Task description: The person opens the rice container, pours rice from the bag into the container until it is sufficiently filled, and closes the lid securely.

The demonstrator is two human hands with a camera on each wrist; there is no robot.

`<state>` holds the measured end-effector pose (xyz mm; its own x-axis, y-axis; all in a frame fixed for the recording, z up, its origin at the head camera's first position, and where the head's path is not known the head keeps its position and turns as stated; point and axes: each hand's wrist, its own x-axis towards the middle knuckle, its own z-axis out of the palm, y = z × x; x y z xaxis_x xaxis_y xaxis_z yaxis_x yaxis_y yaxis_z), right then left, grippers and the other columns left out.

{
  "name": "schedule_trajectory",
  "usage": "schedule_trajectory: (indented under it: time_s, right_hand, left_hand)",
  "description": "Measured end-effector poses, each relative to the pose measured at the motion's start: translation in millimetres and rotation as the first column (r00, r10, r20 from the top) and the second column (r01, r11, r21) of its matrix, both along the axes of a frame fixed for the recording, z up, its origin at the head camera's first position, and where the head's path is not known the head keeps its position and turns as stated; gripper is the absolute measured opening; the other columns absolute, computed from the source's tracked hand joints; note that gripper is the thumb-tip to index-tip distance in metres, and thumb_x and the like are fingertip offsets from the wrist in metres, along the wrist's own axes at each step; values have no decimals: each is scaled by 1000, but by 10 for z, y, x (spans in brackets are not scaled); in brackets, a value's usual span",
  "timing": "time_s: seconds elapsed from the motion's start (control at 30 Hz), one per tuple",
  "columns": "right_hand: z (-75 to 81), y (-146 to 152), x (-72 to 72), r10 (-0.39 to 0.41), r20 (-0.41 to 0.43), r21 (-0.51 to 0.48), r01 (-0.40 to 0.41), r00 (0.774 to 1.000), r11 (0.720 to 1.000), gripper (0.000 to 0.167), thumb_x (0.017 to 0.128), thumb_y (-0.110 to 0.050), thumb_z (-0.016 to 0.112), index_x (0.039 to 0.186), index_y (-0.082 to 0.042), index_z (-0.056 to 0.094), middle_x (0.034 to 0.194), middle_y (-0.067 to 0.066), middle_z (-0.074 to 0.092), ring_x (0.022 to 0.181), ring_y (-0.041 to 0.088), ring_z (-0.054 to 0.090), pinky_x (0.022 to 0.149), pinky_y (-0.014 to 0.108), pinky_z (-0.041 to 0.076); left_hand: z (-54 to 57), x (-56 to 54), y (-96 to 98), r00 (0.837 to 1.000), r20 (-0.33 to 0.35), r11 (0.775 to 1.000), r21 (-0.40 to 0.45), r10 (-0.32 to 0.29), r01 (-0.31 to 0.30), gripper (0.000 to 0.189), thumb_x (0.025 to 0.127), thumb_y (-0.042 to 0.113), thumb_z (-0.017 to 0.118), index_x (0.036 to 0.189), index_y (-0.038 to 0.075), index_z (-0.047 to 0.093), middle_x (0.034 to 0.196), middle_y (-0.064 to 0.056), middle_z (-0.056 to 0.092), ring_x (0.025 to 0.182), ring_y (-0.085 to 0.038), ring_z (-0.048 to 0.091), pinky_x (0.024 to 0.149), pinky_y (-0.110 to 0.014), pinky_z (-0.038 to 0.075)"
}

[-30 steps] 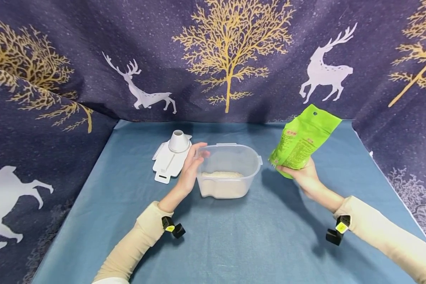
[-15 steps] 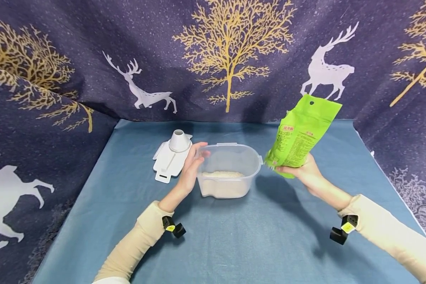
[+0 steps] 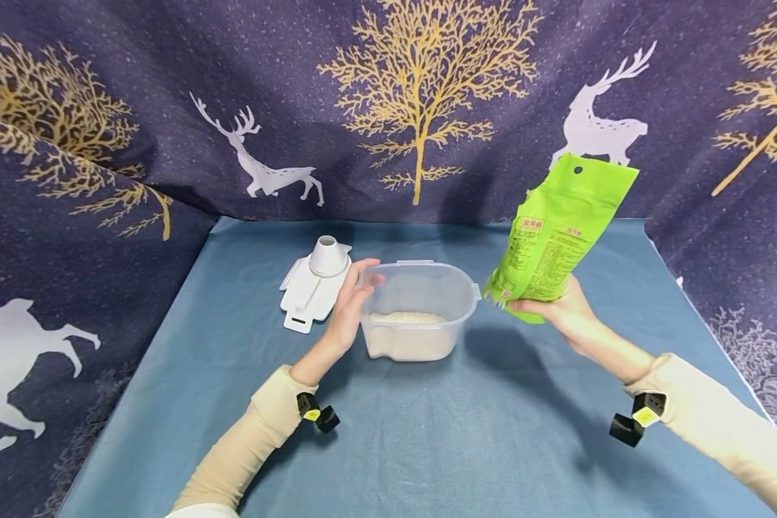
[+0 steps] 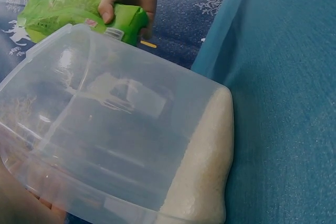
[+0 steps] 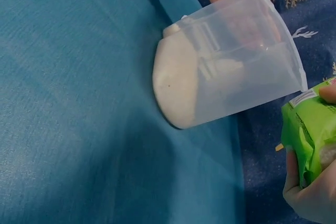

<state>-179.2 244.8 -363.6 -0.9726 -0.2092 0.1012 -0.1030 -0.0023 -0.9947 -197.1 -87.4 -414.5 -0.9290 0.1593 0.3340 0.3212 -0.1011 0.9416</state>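
I've got the left hand around the left end of the clear plastic container, holding it, thumb on the near side. Left forearm, cream-sleeved, reaches in from the container's near left. On the right I've got the right hand raised just right of the container, gripping, thumb pointing toward it. Right forearm, same sleeve, angles in from near right.

Blue cloth-covered table noted. Clear tub is stood upright on it, held at one end by the left hand; white cone-topped lid is laid just left of that grip. Shadow is cast below the right hand.
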Motion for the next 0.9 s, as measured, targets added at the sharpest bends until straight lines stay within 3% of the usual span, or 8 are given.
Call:
schedule_trajectory:
  time_s: [0.23, 0.5, 0.67, 0.9]
  right_hand:
    - [88, -19, 42, 17, -21, 1, -17, 1000, 1000, 49, 76, 15, 70, 110, -19, 64, 100, -11, 73, 91, 4, 69, 77, 19, 52]
    - [163, -67, 119, 49, -6, 13, -49, 999, 999, 48, 74, 15, 71, 108, -19, 65, 99, -10, 74, 90, 5, 70, 79, 19, 52]
    - [228, -94, 145, 28, 24, -32, -28, 999, 999, 48, 73, 17, 70, 105, -18, 67, 96, -9, 74, 88, 6, 70, 78, 20, 52]
    - [307, -105, 168, 37, 27, -58, -35, 999, 998, 50, 72, 20, 68, 104, -19, 68, 96, -8, 75, 88, 7, 70, 77, 20, 52]
  left_hand:
    - [-1, 2, 0, 1000, 5, 1000, -8, 7, -7, 45, 91, 7, 39, 133, -9, 41, 115, -27, 54, 115, -35, 52, 102, -38, 35]
    - [-16, -7, 3, 1000, 3, 1000, 1, 12, -12, 45, 91, 7, 39, 133, -9, 42, 113, -24, 55, 114, -32, 53, 103, -43, 34]
    - [-21, -7, 4, 1000, 6, 1000, -6, 11, -11, 45, 90, 7, 38, 133, -9, 42, 114, -27, 54, 115, -34, 52, 103, -49, 33]
    - [-14, -2, 0, 1000, 15, 1000, -8, 15, -14, 45, 90, 7, 38, 133, -8, 42, 112, -21, 56, 114, -33, 53, 102, -41, 34]
